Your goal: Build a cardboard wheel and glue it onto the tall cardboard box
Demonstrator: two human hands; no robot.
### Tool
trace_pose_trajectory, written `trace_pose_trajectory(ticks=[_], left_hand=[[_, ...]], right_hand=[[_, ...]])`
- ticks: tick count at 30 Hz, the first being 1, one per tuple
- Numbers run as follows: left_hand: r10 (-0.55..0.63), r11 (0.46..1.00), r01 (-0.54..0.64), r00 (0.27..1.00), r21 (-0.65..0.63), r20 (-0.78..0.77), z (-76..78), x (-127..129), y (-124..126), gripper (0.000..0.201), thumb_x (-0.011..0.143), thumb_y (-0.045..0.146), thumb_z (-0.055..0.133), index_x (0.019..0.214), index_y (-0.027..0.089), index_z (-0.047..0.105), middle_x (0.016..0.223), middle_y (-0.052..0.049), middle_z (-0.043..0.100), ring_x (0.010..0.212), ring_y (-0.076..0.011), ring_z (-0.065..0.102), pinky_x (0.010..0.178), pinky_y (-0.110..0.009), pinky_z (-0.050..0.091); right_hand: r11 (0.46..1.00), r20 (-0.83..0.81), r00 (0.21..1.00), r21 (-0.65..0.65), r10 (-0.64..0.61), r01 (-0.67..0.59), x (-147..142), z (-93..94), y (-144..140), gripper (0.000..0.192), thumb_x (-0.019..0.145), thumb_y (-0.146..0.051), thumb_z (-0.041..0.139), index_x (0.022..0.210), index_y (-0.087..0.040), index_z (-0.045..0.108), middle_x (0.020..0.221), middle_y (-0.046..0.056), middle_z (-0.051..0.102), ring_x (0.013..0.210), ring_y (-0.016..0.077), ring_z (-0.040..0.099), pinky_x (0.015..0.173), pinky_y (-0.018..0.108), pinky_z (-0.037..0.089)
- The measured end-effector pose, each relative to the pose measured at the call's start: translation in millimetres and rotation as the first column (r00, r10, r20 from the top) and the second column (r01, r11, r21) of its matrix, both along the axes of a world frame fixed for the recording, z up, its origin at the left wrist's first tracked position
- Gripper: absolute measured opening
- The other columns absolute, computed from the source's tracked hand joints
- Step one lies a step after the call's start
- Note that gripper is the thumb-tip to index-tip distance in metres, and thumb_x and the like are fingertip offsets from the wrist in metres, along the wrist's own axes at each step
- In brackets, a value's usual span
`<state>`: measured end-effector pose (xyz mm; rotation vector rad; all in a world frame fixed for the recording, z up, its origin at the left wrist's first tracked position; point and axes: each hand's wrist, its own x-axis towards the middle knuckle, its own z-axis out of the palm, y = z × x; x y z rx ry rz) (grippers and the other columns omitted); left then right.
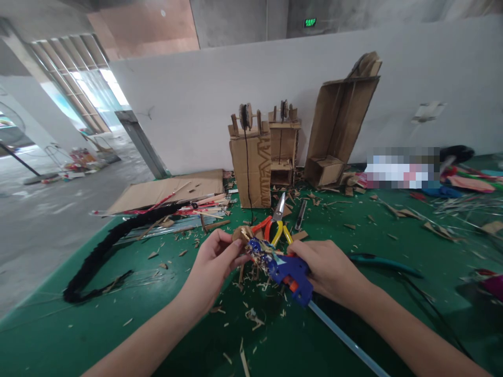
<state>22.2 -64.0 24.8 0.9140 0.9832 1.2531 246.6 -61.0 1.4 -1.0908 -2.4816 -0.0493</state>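
My right hand (320, 264) is wrapped round a blue hot glue gun (293, 272), with a long clear glue stick (346, 335) sticking out of its back. Scraps and glue strings cling to the gun's front. My left hand (218, 262) pinches a small round piece of brown cardboard (239, 233) between thumb and fingers. The gun's nozzle is at this piece; whether they touch I cannot tell. Just beyond the hands lie pliers with yellow handles (278, 230), scissors-like blades (280, 207) and orange handles (262, 225). A craft knife (301, 214) rests to their right.
Cardboard structures with spools (250, 167) and a taller cardboard box (341, 120) stand against the white wall. A black fuzzy strip (106, 246) curves at left, beside sticks and a cardboard sheet (168, 189). A teal tool (385, 262) lies at right. Scraps litter the green table (176, 335).
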Motion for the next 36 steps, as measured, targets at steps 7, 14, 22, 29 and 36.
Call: trace_pose_trajectory(ticks=[7, 14, 22, 29, 36], left_hand=[[-0.028, 1.0, 0.029, 0.995, -0.01, 0.095, -0.5, -0.8, -0.4, 0.032, 0.068, 0.025, 0.078, 0.071, 0.016, 0.047, 0.075, 0.001, 0.062, 0.068, -0.0079, 0.059, 0.061, -0.019, 0.054], [-0.035, 0.999, 0.037, 0.992, -0.019, 0.12, 0.5, -1.3, -1.0, 0.031, 0.07, 0.023, 0.077, 0.072, 0.016, 0.047, 0.072, 0.002, 0.059, 0.066, -0.0077, 0.057, 0.059, -0.018, 0.053], [-0.017, 1.0, 0.016, 0.998, 0.009, 0.068, -0.7, -2.7, 0.7, 0.029, 0.071, 0.024, 0.075, 0.071, 0.016, 0.048, 0.074, 0.002, 0.06, 0.069, -0.0086, 0.058, 0.06, -0.019, 0.053], [0.014, 1.0, -0.013, 0.998, -0.012, 0.065, 0.5, -0.4, -1.3, 0.032, 0.065, 0.024, 0.079, 0.068, 0.015, 0.049, 0.074, 0.0, 0.062, 0.069, -0.0094, 0.06, 0.063, -0.021, 0.054], [0.015, 1.0, -0.013, 0.996, -0.027, 0.083, 0.4, 1.7, -4.3, 0.033, 0.065, 0.025, 0.08, 0.069, 0.015, 0.05, 0.074, 0.001, 0.062, 0.068, -0.0082, 0.058, 0.062, -0.019, 0.052]], right_hand=[[1.0, -0.006, 1.0, -0.006, -0.01, 0.01, -0.7, -0.6, 1.1, 0.018, 0.071, -0.015, 0.052, 0.087, -0.021, 0.045, 0.067, 0.0, 0.06, 0.057, 0.0158, 0.053, 0.05, 0.026, 0.026], [0.998, -0.045, 0.999, -0.059, -0.001, -0.002, 0.0, 0.7, 0.5, 0.02, 0.072, -0.015, 0.055, 0.088, -0.021, 0.046, 0.07, -0.001, 0.062, 0.06, 0.0154, 0.056, 0.051, 0.026, 0.029], [0.998, -0.055, 0.998, -0.064, 0.008, -0.011, 0.5, 2.0, -0.7, 0.015, 0.073, -0.016, 0.053, 0.086, -0.021, 0.046, 0.068, 0.0, 0.06, 0.058, 0.0155, 0.054, 0.051, 0.026, 0.028], [0.999, -0.033, 0.999, -0.033, -0.001, 0.0, 0.1, 0.7, 0.8, 0.018, 0.07, -0.014, 0.052, 0.085, -0.021, 0.045, 0.067, -0.001, 0.06, 0.058, 0.0155, 0.054, 0.051, 0.026, 0.028], [1.0, -0.017, 1.0, 0.03, 0.001, 0.0, -1.3, 1.2, -0.3, 0.016, 0.072, -0.015, 0.05, 0.085, -0.022, 0.043, 0.066, 0.0, 0.059, 0.056, 0.0157, 0.053, 0.05, 0.026, 0.027]])
